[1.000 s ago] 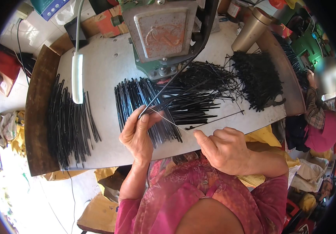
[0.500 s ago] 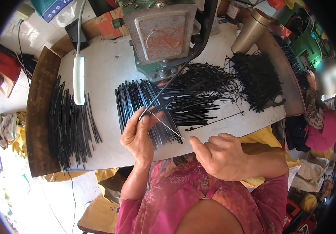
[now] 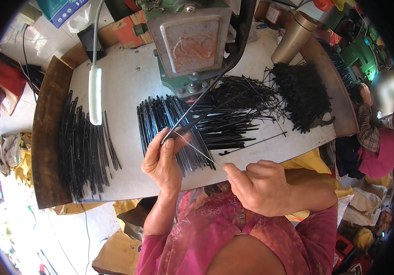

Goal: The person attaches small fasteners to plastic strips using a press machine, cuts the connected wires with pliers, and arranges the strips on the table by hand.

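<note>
My left hand (image 3: 164, 162) is raised over the near part of the metal tabletop, thumb and fingers pinched on a long, slender black strip (image 3: 188, 112) that slants up toward the machine. A second dark, narrow piece crosses beside it; its kind is unclear. A thin pale wire (image 3: 200, 151) runs from those fingertips to my right hand (image 3: 262, 189), which is closed with its thumb and forefinger at the wire's end. Beneath my left hand lies a row of glossy black strips (image 3: 153, 114), side by side. A single black strip (image 3: 252, 143) lies apart, right of the row.
A green machine with a grey metal cover (image 3: 191, 45) stands ahead. More black strips (image 3: 78, 151) lie at the left, by a rusty raised edge (image 3: 48, 146). A tangled dark heap (image 3: 302, 96) and a gold flask (image 3: 294, 36) are at the right. A lit lamp (image 3: 95, 96) hangs left. Another person's sleeve (image 3: 369, 126) shows far right.
The view has shifted slightly. Both hands keep the same hold, with the wire still stretched between them; my right hand sits a touch lower in the picture.
</note>
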The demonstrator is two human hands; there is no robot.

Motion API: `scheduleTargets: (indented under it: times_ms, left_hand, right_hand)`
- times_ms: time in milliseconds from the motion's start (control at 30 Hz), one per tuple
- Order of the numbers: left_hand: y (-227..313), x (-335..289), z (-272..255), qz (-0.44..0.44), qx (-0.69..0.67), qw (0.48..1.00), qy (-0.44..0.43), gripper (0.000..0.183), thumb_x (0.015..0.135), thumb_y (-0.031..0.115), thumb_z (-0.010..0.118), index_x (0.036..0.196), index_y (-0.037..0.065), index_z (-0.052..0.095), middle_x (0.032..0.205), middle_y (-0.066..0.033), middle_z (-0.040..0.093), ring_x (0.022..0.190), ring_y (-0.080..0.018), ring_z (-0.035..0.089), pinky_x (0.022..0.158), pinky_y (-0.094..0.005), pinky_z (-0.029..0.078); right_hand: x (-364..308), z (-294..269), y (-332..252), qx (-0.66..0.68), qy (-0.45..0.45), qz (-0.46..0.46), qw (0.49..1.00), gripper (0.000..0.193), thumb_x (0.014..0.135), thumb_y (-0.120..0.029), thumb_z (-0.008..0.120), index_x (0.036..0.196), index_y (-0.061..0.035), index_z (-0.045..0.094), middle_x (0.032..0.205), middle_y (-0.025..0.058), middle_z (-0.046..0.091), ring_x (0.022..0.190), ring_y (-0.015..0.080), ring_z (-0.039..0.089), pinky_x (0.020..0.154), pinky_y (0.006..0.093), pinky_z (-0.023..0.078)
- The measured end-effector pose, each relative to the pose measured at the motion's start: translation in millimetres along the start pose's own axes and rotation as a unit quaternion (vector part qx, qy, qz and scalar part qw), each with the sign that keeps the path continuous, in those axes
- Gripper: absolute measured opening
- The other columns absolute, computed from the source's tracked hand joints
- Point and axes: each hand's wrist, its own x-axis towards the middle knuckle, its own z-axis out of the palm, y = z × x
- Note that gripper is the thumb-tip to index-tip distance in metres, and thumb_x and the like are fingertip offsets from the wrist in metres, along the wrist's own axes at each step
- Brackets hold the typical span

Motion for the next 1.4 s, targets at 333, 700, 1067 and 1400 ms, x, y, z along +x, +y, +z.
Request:
scheduleTargets:
  times_ms: [333, 700, 1067, 1400]
  left_hand:
    - [-0.7, 0.5, -3.1, -0.015, -0.016, 1.0, -0.007, 0.021, 0.084, 0.005, 0.05, 0.103, -0.003, 0.052, 0.089, -0.0178, 0.06, 0.076, -0.0267, 0.062, 0.068, -0.0356, 0.053]
    - [-1.2, 2.3, -2.0, -0.015, -0.017, 1.0, -0.003, 0.02, 0.084, 0.005, 0.05, 0.101, -0.004, 0.053, 0.089, -0.0173, 0.06, 0.075, -0.0271, 0.062, 0.069, -0.0369, 0.053]
    - [-0.7, 3.8, 0.7, -0.023, -0.027, 0.999, 0.003, 0.02, 0.082, 0.002, 0.051, 0.1, -0.006, 0.053, 0.089, -0.0183, 0.059, 0.074, -0.0261, 0.062, 0.071, -0.0363, 0.053]
    - [1.3, 5.4, 3.4, -0.057, -0.041, 0.997, 0.033, 0.019, 0.082, 0.002, 0.052, 0.099, -0.006, 0.054, 0.084, -0.0166, 0.059, 0.069, -0.0237, 0.062, 0.067, -0.0346, 0.053]
  right_hand:
    - [0.5, 0.7, 0.7, 0.008, 0.01, 0.005, 1.0, 0.034, 0.061, -0.007, 0.058, 0.092, 0.0065, 0.053, 0.044, -0.0011, 0.043, 0.039, 0.012, 0.044, 0.04, 0.0249, 0.037]
    - [-0.4, 2.7, 1.5, -0.008, 0.0, -0.003, 1.0, 0.034, 0.061, -0.008, 0.057, 0.092, 0.0071, 0.053, 0.045, -0.0018, 0.042, 0.04, 0.012, 0.043, 0.04, 0.0249, 0.037]
    - [0.8, 3.8, 4.0, -0.019, 0.004, -0.007, 1.0, 0.032, 0.061, -0.008, 0.057, 0.09, 0.0064, 0.054, 0.044, -0.0019, 0.041, 0.04, 0.0121, 0.043, 0.04, 0.0252, 0.037]
    - [4.6, -11.0, 8.4, -0.017, -0.006, 0.0, 1.0, 0.03, 0.061, -0.008, 0.056, 0.089, 0.0037, 0.055, 0.046, -0.0017, 0.042, 0.041, 0.012, 0.043, 0.041, 0.0244, 0.036]
